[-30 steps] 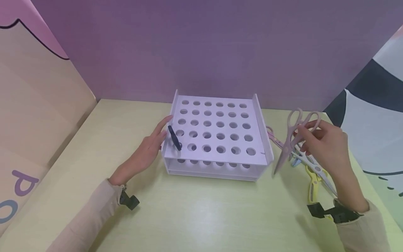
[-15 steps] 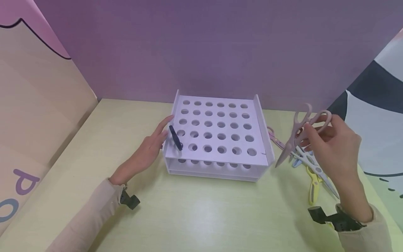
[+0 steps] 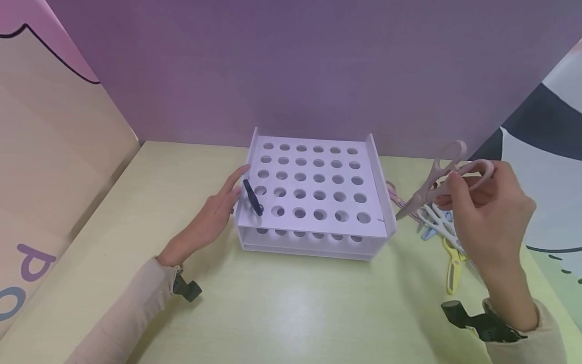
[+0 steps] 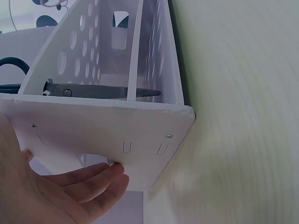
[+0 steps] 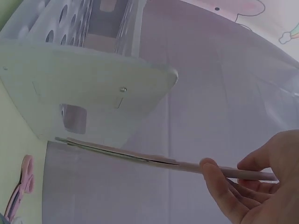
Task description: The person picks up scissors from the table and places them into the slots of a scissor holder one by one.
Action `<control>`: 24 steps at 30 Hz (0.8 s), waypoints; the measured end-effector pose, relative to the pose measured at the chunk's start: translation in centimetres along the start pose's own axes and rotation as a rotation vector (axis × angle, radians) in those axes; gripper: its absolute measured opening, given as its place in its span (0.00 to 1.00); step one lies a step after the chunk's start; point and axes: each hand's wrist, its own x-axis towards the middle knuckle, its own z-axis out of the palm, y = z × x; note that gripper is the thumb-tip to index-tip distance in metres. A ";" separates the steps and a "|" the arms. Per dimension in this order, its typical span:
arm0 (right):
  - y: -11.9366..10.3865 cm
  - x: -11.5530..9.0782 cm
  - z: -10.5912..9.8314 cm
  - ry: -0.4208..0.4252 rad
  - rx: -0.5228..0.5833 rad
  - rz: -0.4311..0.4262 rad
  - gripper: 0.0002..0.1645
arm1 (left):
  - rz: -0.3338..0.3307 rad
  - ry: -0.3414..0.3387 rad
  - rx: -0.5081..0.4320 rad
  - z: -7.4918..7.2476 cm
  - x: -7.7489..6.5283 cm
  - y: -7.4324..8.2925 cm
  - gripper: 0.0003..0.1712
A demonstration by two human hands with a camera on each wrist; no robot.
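Honestly, the pink scissors (image 3: 425, 193) held up near the rack (image 3: 309, 225) seem light and stiff; right hand (image 3: 495, 217) pinches the handles (image 3: 489, 169), probably the safest spot, left hand (image 3: 211, 217) just touches the rack.

The left arm (image 3: 132, 301) stretches out in front, and the left hand (image 3: 211, 220) has one finger (image 3: 235, 178) poking out long. The right arm (image 3: 514, 301) reaches forward too. The right hand (image 3: 495, 222) is up in the air, its thumb (image 3: 461, 191) and fingers (image 3: 446, 202) bent in a pinch.
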 end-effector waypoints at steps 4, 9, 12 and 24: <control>-0.7 -0.1 0.5 0.064 0.069 -0.019 0.09 | -0.011 0.009 0.005 -0.2 -0.1 0.0 0.27; -1.4 -0.1 0.8 0.161 0.158 -0.029 0.08 | -0.016 0.010 0.043 -0.3 0.0 0.1 0.27; -1.8 0.1 0.7 0.194 0.193 -0.025 0.08 | -0.011 0.015 0.035 0.1 0.2 0.2 0.27; -4.4 1.0 1.4 0.383 0.450 -0.017 0.10 | 0.000 0.006 -0.012 0.1 0.2 0.0 0.27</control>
